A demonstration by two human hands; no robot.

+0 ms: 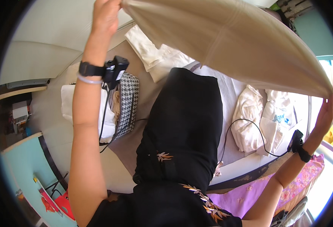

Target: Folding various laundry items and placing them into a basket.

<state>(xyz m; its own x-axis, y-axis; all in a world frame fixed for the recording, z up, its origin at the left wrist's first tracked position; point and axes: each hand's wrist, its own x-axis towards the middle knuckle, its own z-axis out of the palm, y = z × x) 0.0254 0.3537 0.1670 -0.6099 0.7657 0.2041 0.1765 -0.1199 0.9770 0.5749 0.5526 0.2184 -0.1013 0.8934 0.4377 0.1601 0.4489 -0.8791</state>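
Observation:
A large beige cloth (226,42) hangs stretched between my raised hands, billowing across the upper part of the view. My left hand (107,14), at the top edge, grips one corner; its fingertips are partly cut off. At the right rim, my right hand (326,110) pinches the other corner. Below the cloth, white folded fabric (160,59) lies on a grey-brown sheet (124,150). Two white cloth bundles, one crumpled (248,119) and one with blue print (277,119), rest to the right of my black clothing (183,122).
Left of me stands a houndstooth-patterned fabric bin (128,105) with white cloth (68,103) in it. Black cables run from the devices strapped on my left wrist (115,71) and right wrist (297,142). A purple floral cover (302,181) drapes furniture at lower right.

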